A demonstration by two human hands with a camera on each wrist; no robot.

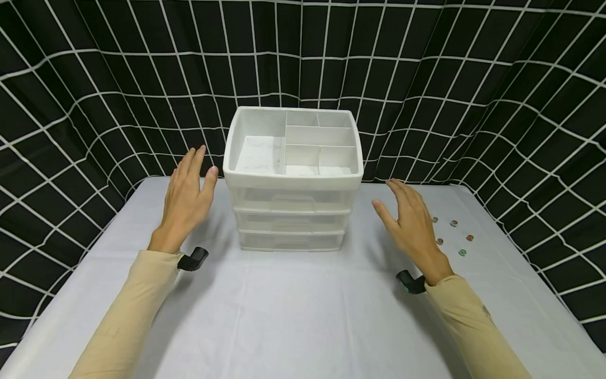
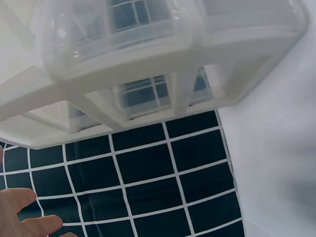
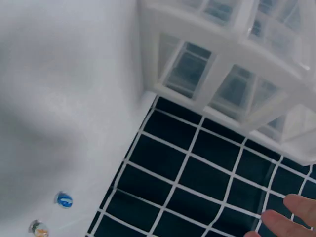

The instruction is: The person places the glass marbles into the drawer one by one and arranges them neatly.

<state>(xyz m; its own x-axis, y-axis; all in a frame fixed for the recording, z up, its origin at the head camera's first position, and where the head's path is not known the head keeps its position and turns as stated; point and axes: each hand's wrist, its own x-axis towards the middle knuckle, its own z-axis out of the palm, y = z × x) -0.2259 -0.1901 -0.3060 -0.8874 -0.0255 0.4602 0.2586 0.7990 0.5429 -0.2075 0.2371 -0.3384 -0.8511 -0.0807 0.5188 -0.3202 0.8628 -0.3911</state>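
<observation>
No lettering, label, brand or number can be read. A small greenish mark (image 1: 486, 311) is seen on the sleeve (image 1: 466, 323), up the arm from the right hand (image 1: 411, 226), too small to be made out.

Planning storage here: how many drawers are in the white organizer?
3, stacked: the top drawer under the open tray, the middle drawer beneath it, the bottom drawer nearest the tabletop. None looks hidden.

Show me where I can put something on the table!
Big bare patch: in front of the drawer unit, between the sleeves. Another: left of the left sleeve, by the grid curtain. Busiest: right of the right grip, where small round pieces lie.
</observation>
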